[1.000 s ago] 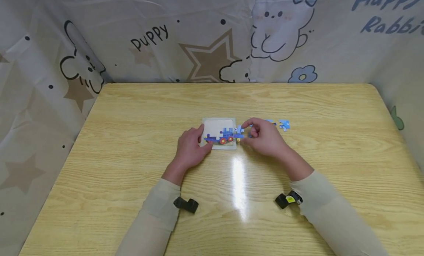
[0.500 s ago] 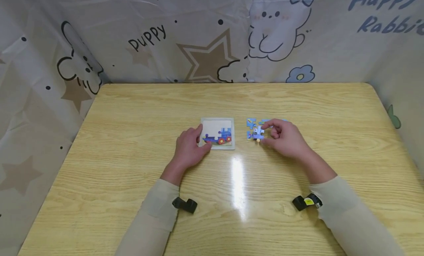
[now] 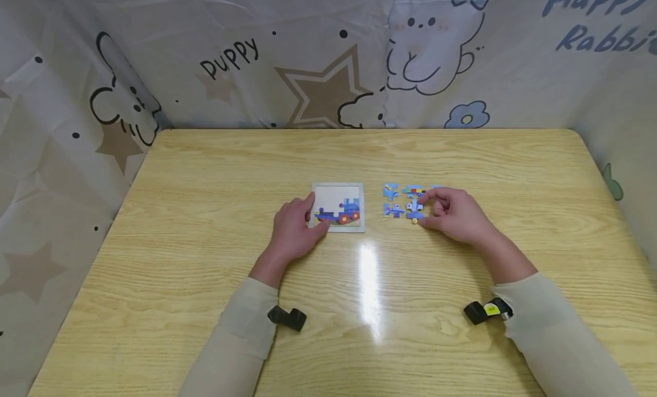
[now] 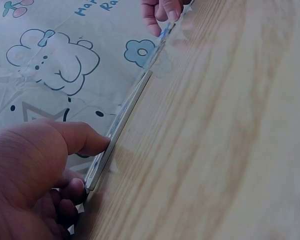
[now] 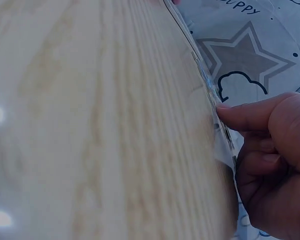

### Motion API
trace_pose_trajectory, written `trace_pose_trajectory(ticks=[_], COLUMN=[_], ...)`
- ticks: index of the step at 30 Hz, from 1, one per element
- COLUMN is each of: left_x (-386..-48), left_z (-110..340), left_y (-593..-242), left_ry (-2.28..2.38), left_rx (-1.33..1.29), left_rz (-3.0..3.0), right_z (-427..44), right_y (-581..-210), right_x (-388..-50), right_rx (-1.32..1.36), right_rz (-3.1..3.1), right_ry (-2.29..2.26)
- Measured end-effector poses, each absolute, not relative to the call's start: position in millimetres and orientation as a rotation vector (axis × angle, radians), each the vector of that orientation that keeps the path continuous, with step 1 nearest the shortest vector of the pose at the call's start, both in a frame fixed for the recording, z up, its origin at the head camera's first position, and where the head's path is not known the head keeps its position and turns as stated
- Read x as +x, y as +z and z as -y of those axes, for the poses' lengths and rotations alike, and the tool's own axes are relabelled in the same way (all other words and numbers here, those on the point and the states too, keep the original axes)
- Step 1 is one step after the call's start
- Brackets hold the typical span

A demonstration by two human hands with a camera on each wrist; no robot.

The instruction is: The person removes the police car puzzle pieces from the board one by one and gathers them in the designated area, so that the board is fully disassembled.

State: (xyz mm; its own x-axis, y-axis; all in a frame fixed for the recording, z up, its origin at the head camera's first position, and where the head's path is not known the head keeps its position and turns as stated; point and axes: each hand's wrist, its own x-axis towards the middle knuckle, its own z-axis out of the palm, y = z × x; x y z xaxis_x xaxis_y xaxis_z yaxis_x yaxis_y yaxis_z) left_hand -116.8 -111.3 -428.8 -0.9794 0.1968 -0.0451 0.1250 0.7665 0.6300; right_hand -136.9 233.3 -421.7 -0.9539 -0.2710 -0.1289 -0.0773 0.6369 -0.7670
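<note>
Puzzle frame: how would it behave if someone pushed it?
The puzzle frame looks thin and straight-edged, so probably stiff and light. Lying flat on the table, it should slide, not tip. Unfilled space might let its fitted pieces shift.

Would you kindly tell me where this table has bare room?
The yellowish wood-grain table is bare left of the left hand, right of the right hand, and along the patterned white cloth. It is crowded between and just beyond the hands, where the square pale-framed puzzle tray and loose blue jigsaw pieces lie.
</note>
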Motion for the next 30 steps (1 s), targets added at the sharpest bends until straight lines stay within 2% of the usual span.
trace_pose_trajectory(ticks=[30], left_x=[-117.4], left_z=[111.8], left_y=[-429.2], left_ry=[1.014], left_rx=[0.280], left_rz=[-2.861], right_z=[-238.6], right_y=[-417.9], right_x=[-138.3], right_rx=[-0.242], right_rz=[-2.585], right_ry=[-1.208])
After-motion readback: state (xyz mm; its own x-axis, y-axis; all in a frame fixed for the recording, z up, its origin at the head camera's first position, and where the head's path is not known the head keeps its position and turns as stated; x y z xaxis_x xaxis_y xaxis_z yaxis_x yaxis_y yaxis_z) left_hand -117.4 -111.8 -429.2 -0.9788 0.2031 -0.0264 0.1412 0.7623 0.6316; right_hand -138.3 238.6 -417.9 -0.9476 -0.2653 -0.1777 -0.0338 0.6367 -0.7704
